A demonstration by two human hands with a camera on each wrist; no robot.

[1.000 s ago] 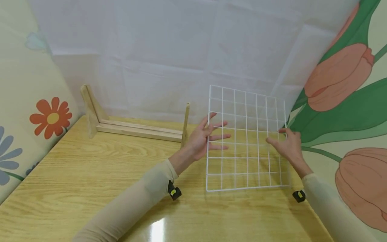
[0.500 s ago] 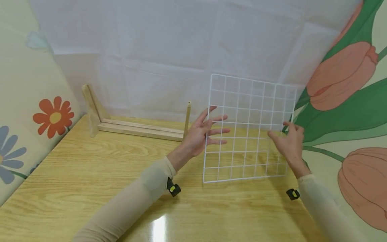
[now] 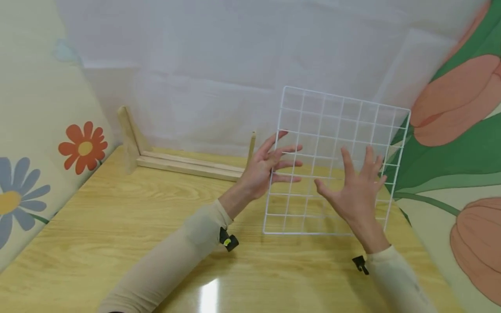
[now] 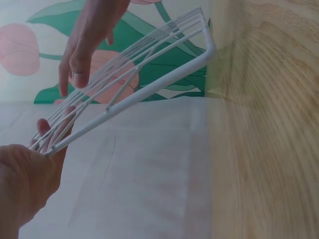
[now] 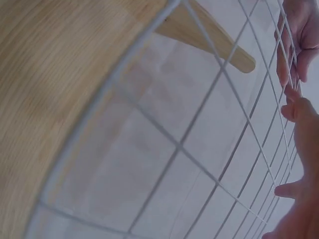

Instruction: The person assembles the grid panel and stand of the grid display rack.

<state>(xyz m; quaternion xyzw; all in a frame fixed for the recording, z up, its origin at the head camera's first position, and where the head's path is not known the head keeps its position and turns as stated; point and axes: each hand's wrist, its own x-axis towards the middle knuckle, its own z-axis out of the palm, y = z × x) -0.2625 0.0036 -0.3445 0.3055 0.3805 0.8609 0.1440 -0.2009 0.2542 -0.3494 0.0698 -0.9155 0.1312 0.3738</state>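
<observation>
A white wire grid panel [image 3: 346,98] stands tilted above the table at the right. My left hand [image 3: 258,174] holds its left side edge, with the thumb in front and the fingers reaching through to the far side. In front of the panel's right half is my right hand [image 3: 357,195], fingers spread and gripping nothing; whether it touches the wires cannot be told. The left wrist view shows the panel's thick frame bar [image 4: 149,92] slanting up from the left hand [image 4: 30,184], with the right hand [image 4: 94,40] above the wires.
A wooden stand [image 3: 192,170], a long base bar with an upright at each end, sits at the back left of the wood-grain table [image 3: 156,208]. Behind hangs a white cloth [image 3: 219,52]. Walls with painted flowers rise at both sides.
My right hand has let go of the panel's right edge and moved left in front of it, fingers spread. The panel has risen and swung; my left hand keeps its hold.
</observation>
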